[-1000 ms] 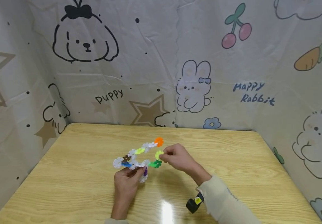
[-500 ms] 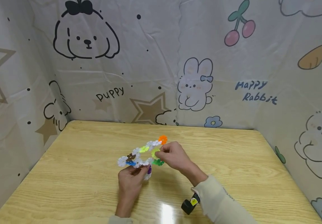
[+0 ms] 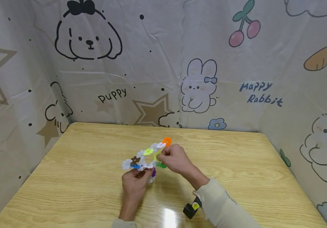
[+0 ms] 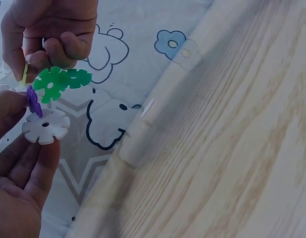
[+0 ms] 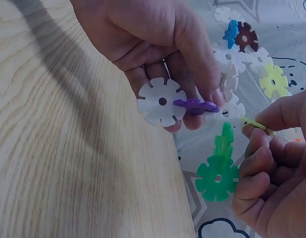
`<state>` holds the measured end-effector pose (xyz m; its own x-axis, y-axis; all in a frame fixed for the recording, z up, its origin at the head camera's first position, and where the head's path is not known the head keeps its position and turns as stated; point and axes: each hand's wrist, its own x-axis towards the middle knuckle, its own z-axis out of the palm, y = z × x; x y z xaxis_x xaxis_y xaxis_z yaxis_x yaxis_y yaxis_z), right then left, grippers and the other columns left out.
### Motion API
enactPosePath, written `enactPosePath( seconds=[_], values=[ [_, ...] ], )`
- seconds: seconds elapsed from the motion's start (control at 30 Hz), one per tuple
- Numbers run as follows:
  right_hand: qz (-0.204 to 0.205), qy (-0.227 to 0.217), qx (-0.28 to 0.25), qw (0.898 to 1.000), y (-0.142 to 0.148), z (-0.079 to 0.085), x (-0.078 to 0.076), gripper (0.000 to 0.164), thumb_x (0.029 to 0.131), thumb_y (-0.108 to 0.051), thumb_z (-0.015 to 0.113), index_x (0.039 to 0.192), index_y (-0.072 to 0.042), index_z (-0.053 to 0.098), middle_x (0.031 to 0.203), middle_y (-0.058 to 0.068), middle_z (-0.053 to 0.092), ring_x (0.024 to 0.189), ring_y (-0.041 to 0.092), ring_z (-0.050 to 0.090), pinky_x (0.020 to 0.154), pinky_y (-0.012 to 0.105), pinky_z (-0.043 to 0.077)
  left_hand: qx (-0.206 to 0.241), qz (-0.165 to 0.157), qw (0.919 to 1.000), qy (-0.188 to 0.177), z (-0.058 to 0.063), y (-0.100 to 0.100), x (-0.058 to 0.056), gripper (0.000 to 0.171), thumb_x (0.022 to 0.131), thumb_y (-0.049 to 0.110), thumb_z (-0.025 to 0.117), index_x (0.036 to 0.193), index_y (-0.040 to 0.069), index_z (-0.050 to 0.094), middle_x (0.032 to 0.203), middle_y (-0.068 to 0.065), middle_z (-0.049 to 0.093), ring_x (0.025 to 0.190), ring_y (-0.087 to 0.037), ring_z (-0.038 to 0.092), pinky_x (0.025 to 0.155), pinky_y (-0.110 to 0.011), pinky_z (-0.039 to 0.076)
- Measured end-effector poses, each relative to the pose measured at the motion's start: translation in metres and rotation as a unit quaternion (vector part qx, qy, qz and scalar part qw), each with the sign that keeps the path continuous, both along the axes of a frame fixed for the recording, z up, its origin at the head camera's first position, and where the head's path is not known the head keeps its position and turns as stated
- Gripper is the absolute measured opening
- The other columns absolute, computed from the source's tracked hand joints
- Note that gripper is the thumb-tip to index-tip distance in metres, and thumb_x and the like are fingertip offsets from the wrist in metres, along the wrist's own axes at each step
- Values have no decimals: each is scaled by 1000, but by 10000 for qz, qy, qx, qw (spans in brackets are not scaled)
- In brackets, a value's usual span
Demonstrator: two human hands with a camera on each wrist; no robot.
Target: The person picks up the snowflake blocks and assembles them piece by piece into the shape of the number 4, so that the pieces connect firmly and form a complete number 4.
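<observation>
A chain of interlocking snowflake discs is held above the table, mostly white discs [image 3: 127,164] with a brown, a blue and an orange disc [image 3: 167,141]. My left hand [image 3: 135,186] grips the chain at its near side, thumb by the purple disc [image 5: 197,106], which joins a white end disc [image 5: 149,106]. Between thumb and forefinger, my right hand [image 3: 177,160] pinches a yellow disc [image 5: 257,125] edge-on. Its edge reaches the rim of a white disc [image 5: 234,109] in the chain. Just below hang two green discs [image 5: 207,179], beside the right fingers.
The wooden table [image 3: 66,183] runs back to a printed cloth backdrop [image 3: 152,63], which also hangs along both sides. At my right wrist sits a black camera [image 3: 190,210] with a yellow label.
The right hand has brought the yellow disc leftward, in to the chain above the green discs. The left hand and chain have shifted slightly right in the view.
</observation>
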<state>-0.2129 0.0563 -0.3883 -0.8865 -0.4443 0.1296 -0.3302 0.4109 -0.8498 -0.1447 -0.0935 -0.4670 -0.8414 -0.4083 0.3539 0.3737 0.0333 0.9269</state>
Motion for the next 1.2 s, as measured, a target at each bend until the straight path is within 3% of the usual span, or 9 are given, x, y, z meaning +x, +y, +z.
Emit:
enactPosePath(
  seconds=[0.27, 0.5, 0.77, 0.97, 1.2],
  values=[
    [177, 397, 361, 9984, -1, 2, -1, 35, 85, -9, 61, 52, -13, 50, 48, -11, 38, 46, 6, 31, 47, 23, 27, 186, -128, 9997, 2, -1, 3, 1, 13, 77, -10, 79, 88, -11, 74, 82, -22, 71, 72, -8, 70, 66, -25, 57],
    [338, 781, 623, 9944, -1, 4, -2, 39, 85, -11, 60, 50, -17, 41, 46, -14, 31, 45, 4, 27, 47, 23, 25, -63, -6, 9998, 186, -3, 3, 0, 9, 79, -9, 78, 87, -12, 73, 80, -21, 72, 70, -4, 68, 63, -21, 55],
    [629, 413, 837, 9936, 1, 7, -5, 38, 88, -14, 57, 51, -17, 47, 47, -13, 33, 45, 5, 26, 46, 23, 25, -211, 88, 9997, 71, -4, 3, 0, 9, 80, -9, 78, 88, -12, 73, 81, -20, 72, 70, -3, 67, 62, -19, 54],
    [615, 225, 829, 9944, 3, 7, -4, 37, 89, -14, 57, 52, -14, 51, 48, -13, 40, 45, 6, 30, 47, 23, 27, -127, 45, 9999, -104, -3, 5, 1, 11, 80, -6, 79, 89, -10, 74, 82, -19, 72, 71, -7, 68, 63, -21, 55],
    [521, 327, 722, 9955, 3, 4, -3, 37, 87, -11, 58, 51, -15, 47, 48, -11, 42, 44, 4, 31, 46, 23, 28, -30, 77, 9998, -171, -4, 10, 1, 10, 82, -5, 78, 89, -11, 74, 81, -20, 72, 69, -6, 69, 61, -21, 55]
  ],
)
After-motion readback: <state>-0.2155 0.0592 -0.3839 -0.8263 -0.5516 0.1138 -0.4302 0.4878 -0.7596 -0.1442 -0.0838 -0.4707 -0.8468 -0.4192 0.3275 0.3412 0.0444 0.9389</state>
